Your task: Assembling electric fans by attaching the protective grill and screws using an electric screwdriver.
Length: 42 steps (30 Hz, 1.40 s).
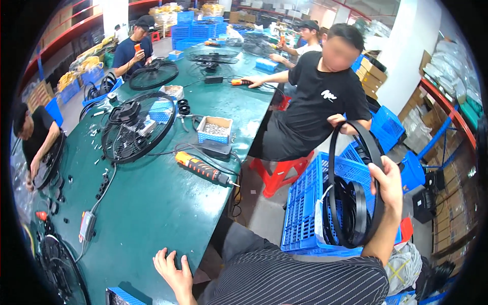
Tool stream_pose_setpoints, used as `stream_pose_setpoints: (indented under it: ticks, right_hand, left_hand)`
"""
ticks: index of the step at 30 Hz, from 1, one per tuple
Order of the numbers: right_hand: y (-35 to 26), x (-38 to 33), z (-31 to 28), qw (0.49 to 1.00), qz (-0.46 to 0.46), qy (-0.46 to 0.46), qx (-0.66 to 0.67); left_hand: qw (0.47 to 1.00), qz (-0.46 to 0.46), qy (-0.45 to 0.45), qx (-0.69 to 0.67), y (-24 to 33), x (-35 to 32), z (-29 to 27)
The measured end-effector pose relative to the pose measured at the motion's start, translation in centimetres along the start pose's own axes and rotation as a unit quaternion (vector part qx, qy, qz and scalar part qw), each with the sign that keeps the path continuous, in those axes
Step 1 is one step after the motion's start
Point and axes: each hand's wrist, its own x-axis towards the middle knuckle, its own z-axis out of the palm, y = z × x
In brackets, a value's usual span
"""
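My right hand grips a black ring-shaped band by its right side, holding it upright above a blue plastic crate. More black rings stand inside that crate. A co-worker's hand is at the top of the same band; whether it grips or only touches cannot be made out. My left hand rests on the green tabletop near its edge, fingers spread and nothing in it. Farther up the table lies an orange and black electric screwdriver, its bit toward the edge.
A black fan grille with a motor lies on the table, beside a box of small metal parts. An inline cord box is at left. The co-worker sits on a red stool across the corner. Other people work around the table.
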Motion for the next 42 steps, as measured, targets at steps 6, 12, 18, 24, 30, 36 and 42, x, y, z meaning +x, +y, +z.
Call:
stream_pose_setpoints:
  ticks: [6,12,18,24,30,36,42]
  right_hand:
    - [-9.2,-2.2,8.9,0.949,-0.212,-0.235,-0.001]
    - [-9.2,-4.9,22.8,0.649,-0.588,-0.472,-0.102]
    - [1.0,-13.6,34.9,0.427,-0.672,-0.603,-0.042]
    - [1.3,-16.0,36.0,0.495,-0.623,-0.604,0.04]
    - [3.7,-4.5,41.0,0.81,-0.44,-0.388,0.021]
    - [11.3,1.2,46.3,0.899,-0.253,-0.356,0.045]
    - [13.4,1.4,47.9,0.888,-0.236,-0.377,0.117]
  left_hand:
    - [0.997,-0.031,0.067,-0.013,-0.6,-2.0,-0.9]
    - [0.963,-0.065,0.236,-0.112,1.3,-1.8,-4.3]
    - [0.925,-0.166,0.341,-0.03,2.1,-9.6,-7.1]
    - [0.898,-0.29,0.329,0.033,2.4,-14.1,-6.8]
    - [0.905,-0.29,0.287,0.121,0.5,-13.1,-8.0]
    - [0.904,-0.356,0.214,0.098,-1.7,-8.6,-8.2]
    - [0.9,-0.335,0.228,0.161,-4.1,-9.0,-7.0]
